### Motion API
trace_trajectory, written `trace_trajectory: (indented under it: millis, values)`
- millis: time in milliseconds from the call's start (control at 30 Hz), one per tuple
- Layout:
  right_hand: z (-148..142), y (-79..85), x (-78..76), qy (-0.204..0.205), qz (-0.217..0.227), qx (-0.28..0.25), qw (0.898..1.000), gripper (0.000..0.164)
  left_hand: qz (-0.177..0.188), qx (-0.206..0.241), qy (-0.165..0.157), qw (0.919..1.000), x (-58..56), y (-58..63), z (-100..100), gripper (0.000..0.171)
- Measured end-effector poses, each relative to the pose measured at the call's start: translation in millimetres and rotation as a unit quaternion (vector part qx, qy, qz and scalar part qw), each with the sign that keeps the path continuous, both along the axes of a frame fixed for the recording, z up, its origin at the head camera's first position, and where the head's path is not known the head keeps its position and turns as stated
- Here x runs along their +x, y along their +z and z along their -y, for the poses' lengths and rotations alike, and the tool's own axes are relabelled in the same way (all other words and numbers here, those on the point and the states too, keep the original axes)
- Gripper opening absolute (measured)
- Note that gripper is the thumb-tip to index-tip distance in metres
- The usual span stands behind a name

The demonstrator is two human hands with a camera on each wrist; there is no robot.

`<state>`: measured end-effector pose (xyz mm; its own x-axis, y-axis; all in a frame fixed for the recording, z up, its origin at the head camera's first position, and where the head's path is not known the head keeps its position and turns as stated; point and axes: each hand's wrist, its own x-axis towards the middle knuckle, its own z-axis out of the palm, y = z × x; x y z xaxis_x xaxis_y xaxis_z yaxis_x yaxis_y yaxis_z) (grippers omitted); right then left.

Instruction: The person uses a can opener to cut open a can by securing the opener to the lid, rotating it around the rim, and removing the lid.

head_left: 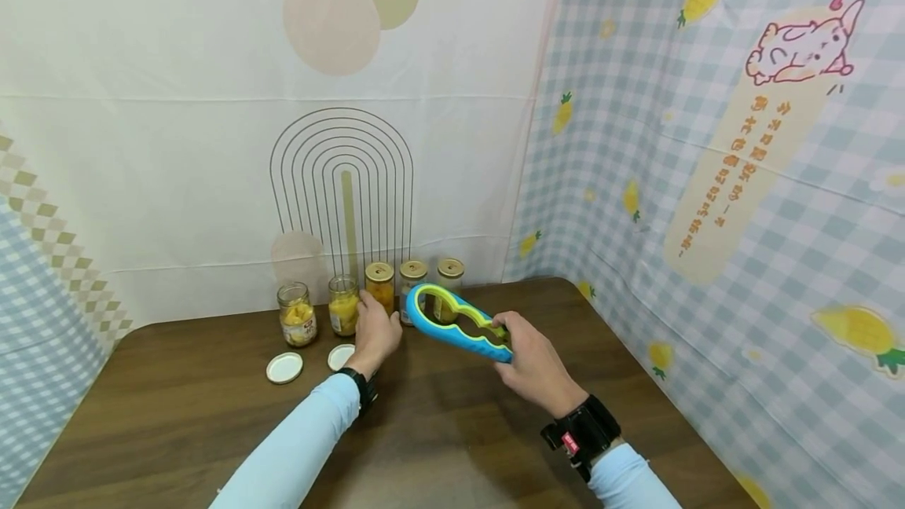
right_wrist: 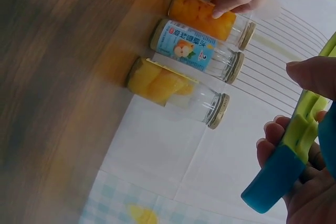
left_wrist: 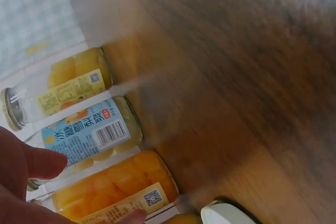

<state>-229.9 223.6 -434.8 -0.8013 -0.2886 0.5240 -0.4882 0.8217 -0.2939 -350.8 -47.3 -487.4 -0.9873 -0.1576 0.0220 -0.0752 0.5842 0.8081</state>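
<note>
My right hand (head_left: pixel 537 364) grips one end of a blue and green jar opener (head_left: pixel 452 330), raised above the table with its wide loop toward the jars. My left hand (head_left: pixel 376 330) reaches to the back row, fingers apart, between an uncovered jar of yellow fruit (head_left: pixel 344 313) and a lidded jar of orange fruit (head_left: pixel 380 286). In the right wrist view the left fingertips (right_wrist: pixel 218 11) lie over the orange-fruit jar's side; contact cannot be told. A blue-labelled jar (left_wrist: pixel 105 132) and a lidded jar of pale yellow fruit (left_wrist: pixel 79 77) stand beyond it.
Another uncovered jar of yellow fruit (head_left: pixel 297 316) stands at the left of the row. Two white-faced lids lie before the uncovered jars, one left (head_left: pixel 284 368) and one near my left wrist (head_left: pixel 340 357). Cloth backdrops (head_left: pixel 212 179) rise behind the wooden table (head_left: pixel 191 407).
</note>
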Motion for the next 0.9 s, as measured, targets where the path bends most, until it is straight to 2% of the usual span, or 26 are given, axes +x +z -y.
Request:
trace_trajectory:
  millis: [100, 333, 467, 700, 900]
  values:
    - [0, 0.2, 0.0, 0.004, -0.003, 0.002, 1.000, 0.059, -0.004, -0.002, 0.013, 0.9999, -6.1, -4.6, -2, 0.090]
    - [2, 1.0, 0.5, 0.008, -0.005, 0.006, 1.000, 0.059, -0.011, 0.060, -0.004, 0.9982, -7.4, -2.4, -5, 0.086]
    - [2, 0.1, 0.7, 0.009, -0.001, 0.004, 1.000, 0.058, -0.027, 0.072, 0.002, 0.9970, -10.3, -3.5, -9, 0.085]
    - [2, -2.1, 0.0, 0.008, -0.004, 0.001, 1.000, 0.059, -0.039, 0.084, 0.026, 0.9953, -23.4, -11.6, -6, 0.083]
    - [-1, -1.4, 0.0, 0.003, -0.005, 0.003, 1.000, 0.059, -0.065, 0.078, 0.036, 0.9942, -25.2, -15.1, -7, 0.076]
